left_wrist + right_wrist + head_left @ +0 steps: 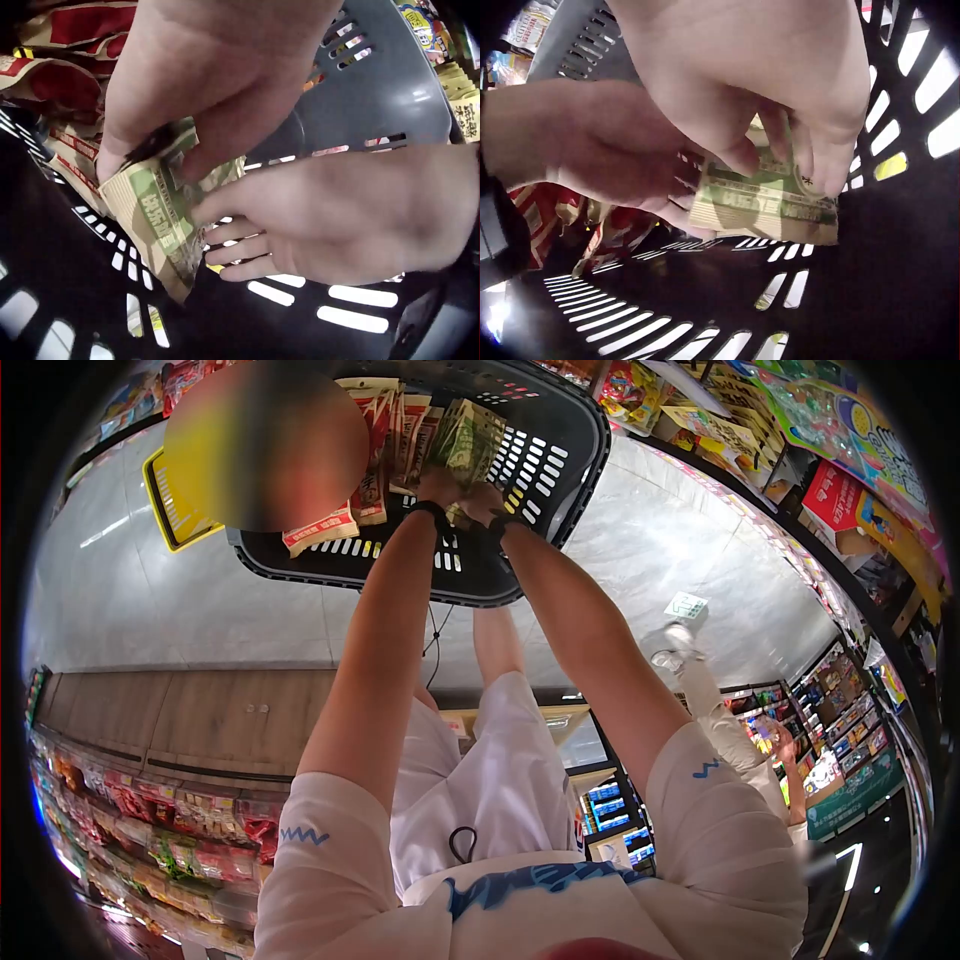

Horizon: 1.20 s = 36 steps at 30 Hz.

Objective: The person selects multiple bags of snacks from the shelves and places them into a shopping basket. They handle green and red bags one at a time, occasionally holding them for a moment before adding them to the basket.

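Observation:
Inside the black basket (590,460), a green-and-tan packet (161,206) (769,202) is between both hands. The left hand (438,488) (199,79) (604,146) pinches its edge, thumb on one face and fingers partly hidden behind it. From the other side, the right hand (483,503) (337,217) (772,75) holds the packet with its thumb and fingers at the edge. More green packets (468,438) stand just beyond the hands in the head view. Red-and-tan packets (375,450) (64,82) (619,232) lie beside them.
A yellow basket (180,520) is on the grey floor (120,600) at the left. Snack shelves run along the right (850,510) and lower left (170,820). A blurred patch covers part of the basket's left side. Another person's pale trousers (725,730) show at the right.

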Tool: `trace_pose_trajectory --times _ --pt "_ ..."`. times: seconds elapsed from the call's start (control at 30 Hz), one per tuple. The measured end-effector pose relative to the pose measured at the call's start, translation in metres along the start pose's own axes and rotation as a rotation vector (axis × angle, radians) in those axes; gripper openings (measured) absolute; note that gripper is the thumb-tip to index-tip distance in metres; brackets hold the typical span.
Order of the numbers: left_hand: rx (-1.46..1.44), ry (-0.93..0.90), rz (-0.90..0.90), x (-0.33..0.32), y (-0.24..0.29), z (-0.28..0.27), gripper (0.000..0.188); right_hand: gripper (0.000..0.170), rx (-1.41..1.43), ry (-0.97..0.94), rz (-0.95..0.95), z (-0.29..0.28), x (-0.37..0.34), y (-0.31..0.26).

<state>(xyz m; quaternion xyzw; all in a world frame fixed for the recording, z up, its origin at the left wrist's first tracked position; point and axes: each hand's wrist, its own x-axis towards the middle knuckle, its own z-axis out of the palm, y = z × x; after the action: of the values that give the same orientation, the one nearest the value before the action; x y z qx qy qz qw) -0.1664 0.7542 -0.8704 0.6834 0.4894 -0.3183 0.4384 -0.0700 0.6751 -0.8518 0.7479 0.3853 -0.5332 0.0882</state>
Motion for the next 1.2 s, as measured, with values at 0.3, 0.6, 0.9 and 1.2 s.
trace_pose_trajectory --times 0.3,0.6,0.9,1.2 --pt "-0.115 0.107 0.128 -0.133 0.015 -0.047 0.052 0.022 0.411 0.416 -0.363 -0.042 -0.114 -0.03" --pt "-0.275 0.321 0.62 -0.398 0.132 -0.196 0.021 0.012 0.656 0.375 -0.453 -0.205 -0.35 -0.092" --pt "-0.487 -0.111 0.828 -0.657 0.331 -0.383 0.025 0.019 0.863 0.73 -0.837 -0.391 -0.576 -0.087" --pt "-0.543 -0.072 1.391 -0.76 0.539 -0.47 0.035 0.028 0.91 1.605 -0.577 -0.662 -0.754 0.003"
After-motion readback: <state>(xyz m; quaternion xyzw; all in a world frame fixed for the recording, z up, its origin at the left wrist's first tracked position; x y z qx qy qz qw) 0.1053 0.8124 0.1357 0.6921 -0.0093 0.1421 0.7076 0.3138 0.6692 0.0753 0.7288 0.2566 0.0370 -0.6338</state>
